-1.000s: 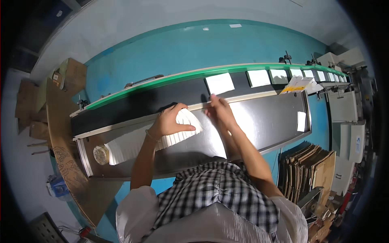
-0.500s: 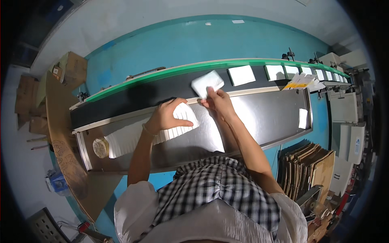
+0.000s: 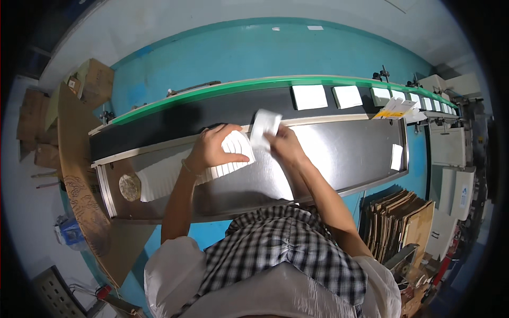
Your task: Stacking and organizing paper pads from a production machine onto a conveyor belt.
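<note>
A long row of thin white packets (image 3: 159,183) stands packed face to face on a steel tray. My left hand (image 3: 214,148) curves over the row's right end, its fingers on the far side and thumb on the near side. Just right of that end, my right hand (image 3: 286,146) pinches a single white packet (image 3: 264,130), tilted and blurred by motion. It overlaps the pale rail between the tray and a black conveyor belt (image 3: 228,111). On the belt, several white packets (image 3: 310,97) lie spaced out toward the right.
A green guide strip (image 3: 185,98) edges the belt's far side. A white and yellow card piece (image 3: 397,108) juts over the belt. A round roll-like object (image 3: 129,187) sits at the row's left end. Cardboard (image 3: 85,212) stands left; flattened cartons (image 3: 395,222) are stacked at right.
The packet my right hand held over the belt now lies on it, and the belt's packets have shifted right. My right hand has come back toward the row and holds another packet.
</note>
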A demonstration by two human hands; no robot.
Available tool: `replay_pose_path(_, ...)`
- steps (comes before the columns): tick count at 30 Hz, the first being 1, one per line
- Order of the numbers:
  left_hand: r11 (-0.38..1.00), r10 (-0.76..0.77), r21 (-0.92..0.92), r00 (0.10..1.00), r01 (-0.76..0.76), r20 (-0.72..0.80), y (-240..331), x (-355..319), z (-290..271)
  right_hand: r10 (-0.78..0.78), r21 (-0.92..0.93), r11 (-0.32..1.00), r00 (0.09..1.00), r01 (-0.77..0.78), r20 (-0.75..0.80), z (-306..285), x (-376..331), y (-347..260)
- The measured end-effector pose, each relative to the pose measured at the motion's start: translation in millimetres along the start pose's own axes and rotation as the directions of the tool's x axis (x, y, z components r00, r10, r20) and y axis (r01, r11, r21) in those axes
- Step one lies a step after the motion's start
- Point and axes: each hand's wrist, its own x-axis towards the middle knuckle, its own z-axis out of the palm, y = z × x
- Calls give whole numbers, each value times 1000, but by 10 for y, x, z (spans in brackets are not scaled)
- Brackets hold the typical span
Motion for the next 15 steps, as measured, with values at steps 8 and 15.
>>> replay_pose_path(8,995,-67,73,996,63,58,-43,10,-95,-303,-348,883,948,317,94,510,-171,95)
replay_pose_path(15,978,-197,-28,957,208,214,-45,-36,-234,-90,-547,830,994,109,62,303,-284,85)
